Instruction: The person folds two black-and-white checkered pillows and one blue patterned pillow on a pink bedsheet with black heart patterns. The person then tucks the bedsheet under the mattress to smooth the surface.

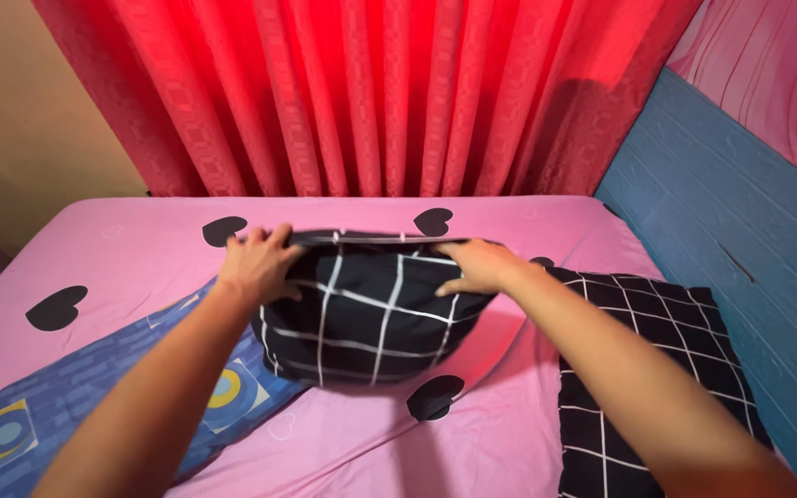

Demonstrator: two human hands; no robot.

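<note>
A black pillow with a white grid pattern point(371, 318) lies in the middle of a bed covered by a pink sheet with black hearts point(131, 254). My left hand point(255, 263) grips the pillow's far left corner. My right hand point(472, 266) clamps down on its far right corner, fingers curled over the edge. Both arms reach forward over the bed.
A second black grid pillow point(643, 360) lies flat to the right, near a blue and pink wall point(731, 221). A blue bolster with yellow circles point(66, 406) lies at the left. Red curtains point(371, 92) hang behind the bed's head.
</note>
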